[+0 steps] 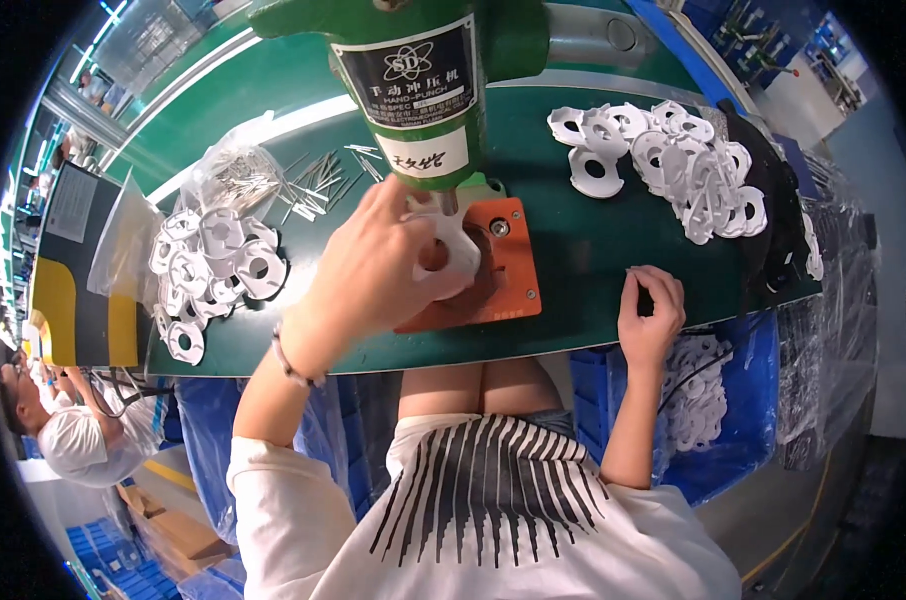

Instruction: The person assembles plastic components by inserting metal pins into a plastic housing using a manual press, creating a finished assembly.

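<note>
My left hand point(376, 250) grips a white plastic ring-shaped part point(457, 252) below the ram point(447, 201) of a green hand press point(513, 40). The part is tilted over an orange fixture block point(514, 267); the fingers hide some of it. By the table's front edge, my right hand point(653, 312) is curled with thumb and fingertips together; whether something small is between them cannot be seen. Left of the press lie thin metal pins point(318, 180), some in a clear bag point(241, 175), and a pile of white ring parts point(219, 236). Another pile of such parts point(708, 180) lies far right.
A blue bin point(756, 370) with white parts stands below the table's right front edge. A black bag or cloth point(773, 200) borders the right pile. The green table point(583, 285) has its front edge close to my lap. Another person point(93, 430) sits at the left.
</note>
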A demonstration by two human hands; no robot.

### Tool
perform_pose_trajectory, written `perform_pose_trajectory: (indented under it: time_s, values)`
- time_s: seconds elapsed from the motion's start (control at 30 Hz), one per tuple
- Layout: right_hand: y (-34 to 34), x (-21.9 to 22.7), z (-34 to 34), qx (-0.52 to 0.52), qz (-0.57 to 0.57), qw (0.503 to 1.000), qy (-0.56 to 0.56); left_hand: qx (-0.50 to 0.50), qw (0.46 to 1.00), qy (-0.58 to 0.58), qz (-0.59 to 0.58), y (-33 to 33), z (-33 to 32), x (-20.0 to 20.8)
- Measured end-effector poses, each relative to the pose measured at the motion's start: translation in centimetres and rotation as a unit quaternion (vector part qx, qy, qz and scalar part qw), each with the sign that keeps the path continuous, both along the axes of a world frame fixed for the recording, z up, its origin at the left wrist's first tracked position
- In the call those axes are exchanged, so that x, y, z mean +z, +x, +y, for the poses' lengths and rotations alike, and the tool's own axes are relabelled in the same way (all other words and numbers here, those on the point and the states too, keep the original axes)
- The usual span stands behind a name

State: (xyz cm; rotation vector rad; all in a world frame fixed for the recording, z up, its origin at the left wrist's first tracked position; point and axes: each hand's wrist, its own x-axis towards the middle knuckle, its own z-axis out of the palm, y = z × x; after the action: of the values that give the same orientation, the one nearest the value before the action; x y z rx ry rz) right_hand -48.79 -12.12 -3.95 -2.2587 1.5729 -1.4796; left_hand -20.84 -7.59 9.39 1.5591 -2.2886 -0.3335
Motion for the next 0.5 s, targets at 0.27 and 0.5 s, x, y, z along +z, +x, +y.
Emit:
perform_pose_trajectory:
  time_s: [0.27, 0.5]
  values:
    - [0.1, 0.2, 0.0, -0.004, 0.003, 1.000, -0.004, 0.168, 0.980, -0.061, -0.083, -1.0, 3.5, 0.9]
    - [0.0, 0.0, -0.1, -0.006, 0.006, 1.000, 0.002, 0.052, 0.997, 0.059, 0.013, -0.4, 4.0, 1.3]
